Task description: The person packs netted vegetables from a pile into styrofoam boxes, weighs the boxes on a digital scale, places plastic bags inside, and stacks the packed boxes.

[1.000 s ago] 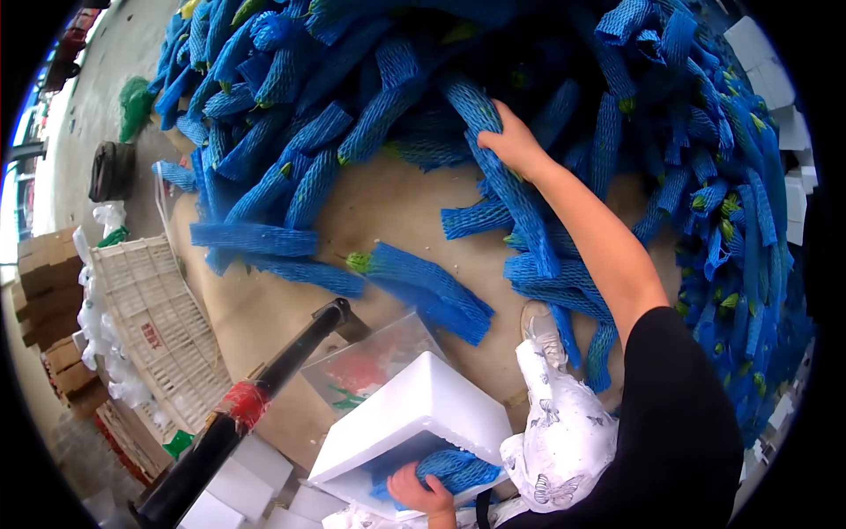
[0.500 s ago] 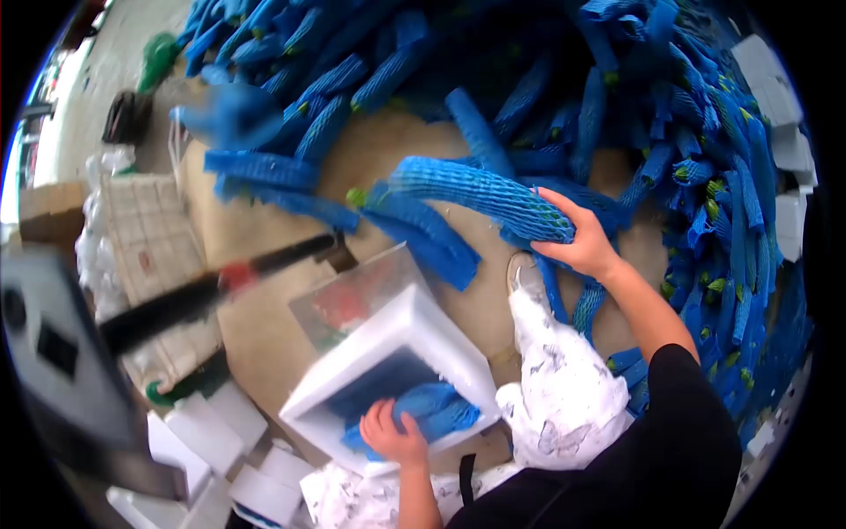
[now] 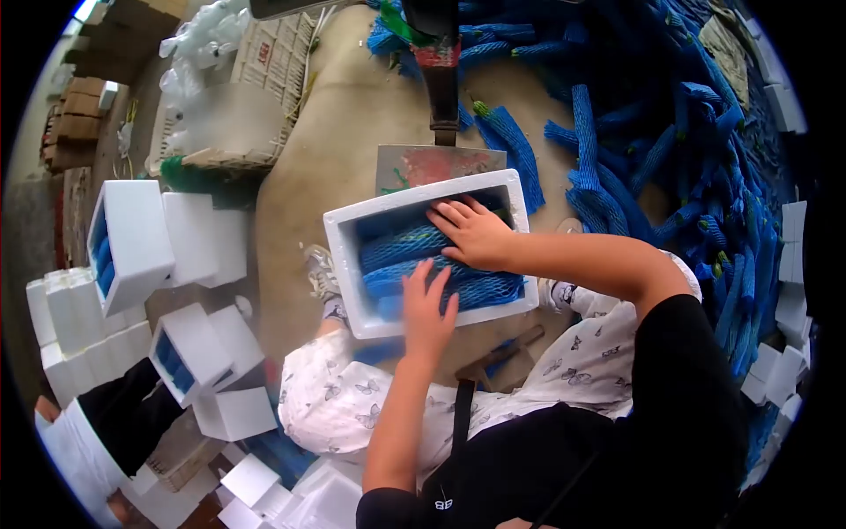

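A white foam box sits tilted slightly in front of me, its open side facing up. Several green vegetables in blue mesh sleeves lie side by side inside it. My left hand rests on the lower sleeves, fingers spread. Across the upper sleeves lies my right hand, its fingers apart and flat near the box's middle. Just beyond the box is a metal plate on a dark post.
A pile of blue-sleeved vegetables fills the upper right. White foam boxes stand at the left, near a plastic crate. Another person's dark-clothed leg shows at the lower left. Cardboard boxes are stacked beyond.
The view has turned. My right hand has come from the pile to the box, and the sleeved vegetable it carried is no longer held up. The box now faces upward, with both hands inside.
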`<action>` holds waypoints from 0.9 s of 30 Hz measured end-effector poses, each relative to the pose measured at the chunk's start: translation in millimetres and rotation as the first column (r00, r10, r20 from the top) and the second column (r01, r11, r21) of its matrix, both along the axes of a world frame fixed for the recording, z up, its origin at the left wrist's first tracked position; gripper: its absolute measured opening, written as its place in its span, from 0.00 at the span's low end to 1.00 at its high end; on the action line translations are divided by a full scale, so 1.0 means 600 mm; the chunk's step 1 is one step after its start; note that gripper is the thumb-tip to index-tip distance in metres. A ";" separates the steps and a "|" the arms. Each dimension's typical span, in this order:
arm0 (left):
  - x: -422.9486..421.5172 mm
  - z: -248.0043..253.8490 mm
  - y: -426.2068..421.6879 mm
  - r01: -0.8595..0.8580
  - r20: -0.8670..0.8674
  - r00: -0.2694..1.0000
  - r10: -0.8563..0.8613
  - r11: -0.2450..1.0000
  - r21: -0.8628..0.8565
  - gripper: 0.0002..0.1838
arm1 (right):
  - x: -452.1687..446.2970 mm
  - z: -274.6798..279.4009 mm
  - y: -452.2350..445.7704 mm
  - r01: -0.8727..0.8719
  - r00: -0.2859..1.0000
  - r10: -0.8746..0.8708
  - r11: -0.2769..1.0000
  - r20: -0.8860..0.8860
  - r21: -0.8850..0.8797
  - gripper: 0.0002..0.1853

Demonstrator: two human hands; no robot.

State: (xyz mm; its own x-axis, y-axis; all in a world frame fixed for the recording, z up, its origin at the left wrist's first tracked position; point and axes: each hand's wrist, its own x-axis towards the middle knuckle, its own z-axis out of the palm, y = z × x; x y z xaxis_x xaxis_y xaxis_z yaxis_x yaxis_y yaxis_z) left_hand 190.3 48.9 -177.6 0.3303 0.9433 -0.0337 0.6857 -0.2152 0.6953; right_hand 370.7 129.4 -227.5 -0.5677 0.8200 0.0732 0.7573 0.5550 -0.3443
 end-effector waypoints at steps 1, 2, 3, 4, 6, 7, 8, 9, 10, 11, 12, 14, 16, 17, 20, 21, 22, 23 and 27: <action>-0.015 0.031 0.000 0.025 -0.044 0.999 -0.022 0.998 0.064 0.18 | 0.009 0.049 -0.003 -0.022 0.995 0.022 1.000 -0.095 0.003 0.33; -0.032 0.071 0.001 0.058 -0.095 0.994 -0.047 0.991 0.123 0.14 | 0.020 0.111 -0.011 -0.053 0.988 0.051 0.999 -0.147 -0.010 0.33; -0.058 0.098 -0.003 0.059 -0.070 0.996 -0.050 0.990 0.126 0.10 | 0.032 0.157 -0.031 -0.075 0.970 0.050 0.992 -0.237 -0.098 0.32; -0.076 0.115 0.006 0.068 -0.029 0.998 -0.064 0.983 0.171 0.06 | 0.042 0.201 -0.051 -0.163 0.933 0.116 0.980 -0.341 -0.115 0.29; -0.101 0.139 0.024 0.072 -0.074 0.996 -0.046 0.910 0.408 0.05 | 0.048 0.250 -0.101 -0.280 0.895 0.195 0.946 -0.401 -0.164 0.19; -0.108 0.141 0.031 0.069 -0.047 0.997 -0.054 0.904 0.421 0.06 | 0.039 0.258 -0.126 -0.257 0.883 0.155 0.949 -0.443 -0.182 0.13; -0.111 0.136 0.036 0.055 -0.030 0.998 -0.047 0.897 0.439 0.06 | 0.028 0.251 -0.139 -0.241 0.873 0.142 0.957 -0.466 -0.161 0.08; -0.108 0.131 0.043 0.050 -0.009 0.999 -0.052 0.893 0.447 0.06 | 0.020 0.221 -0.149 -0.264 0.855 0.155 0.952 -0.495 -0.156 0.06; -0.103 0.128 0.050 0.044 0.008 0.999 -0.053 0.890 0.454 0.06 | 0.008 0.195 -0.155 -0.260 0.834 0.107 0.941 -0.541 -0.215 0.06; -0.097 0.131 0.052 0.045 0.021 0.998 -0.061 0.892 0.449 0.06 | 0.003 0.176 -0.153 -0.289 0.830 0.117 0.927 -0.546 -0.240 0.06; -0.098 0.132 0.045 0.071 0.048 0.993 -0.103 0.890 0.450 0.05 | -0.010 0.161 -0.161 -0.310 0.822 0.105 0.907 -0.560 -0.284 0.06; -0.106 0.121 0.033 0.084 0.023 0.994 -0.104 0.895 0.438 0.05 | -0.005 0.148 -0.171 -0.321 0.826 0.103 0.894 -0.554 -0.312 0.06; -0.107 0.113 0.029 0.066 0.042 0.995 -0.092 0.905 0.420 0.05 | -0.002 0.143 -0.165 -0.338 0.829 0.111 0.880 -0.548 -0.333 0.06; -0.107 0.111 0.029 0.053 0.056 0.995 -0.082 0.915 0.399 0.05 | -0.005 0.142 -0.163 -0.345 0.835 0.123 0.876 -0.537 -0.336 0.07; -0.097 0.112 0.035 0.060 0.084 0.992 -0.099 0.921 0.384 0.04 | -0.012 0.140 -0.160 -0.359 0.842 0.142 0.867 -0.521 -0.344 0.07; -0.095 0.109 0.034 0.060 0.083 0.992 -0.099 0.921 0.384 0.04 | -0.012 0.140 -0.158 -0.368 0.843 0.154 0.864 -0.516 -0.344 0.07; -0.092 0.105 0.033 0.061 0.104 0.989 -0.107 0.926 0.374 0.04 | -0.011 0.139 -0.157 -0.368 0.843 0.153 0.864 -0.516 -0.344 0.07; -0.090 0.101 0.033 0.063 0.123 0.986 -0.115 0.930 0.363 0.04 | -0.010 0.139 -0.156 -0.361 0.850 0.153 0.867 -0.505 -0.344 0.07; -0.084 0.088 0.025 0.092 0.062 0.992 -0.114 0.954 0.286 0.07 | -0.005 0.131 -0.154 -0.357 0.893 0.212 0.870 -0.396 -0.339 0.09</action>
State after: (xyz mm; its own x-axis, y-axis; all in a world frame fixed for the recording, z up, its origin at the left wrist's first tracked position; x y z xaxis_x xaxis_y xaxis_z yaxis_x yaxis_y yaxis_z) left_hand 139.7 63.7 -124.9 0.4172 0.8716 0.2576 0.5964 -0.4764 0.6460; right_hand 367.9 36.9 -149.1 -0.7796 0.6262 0.0092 0.3846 0.4903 -0.7821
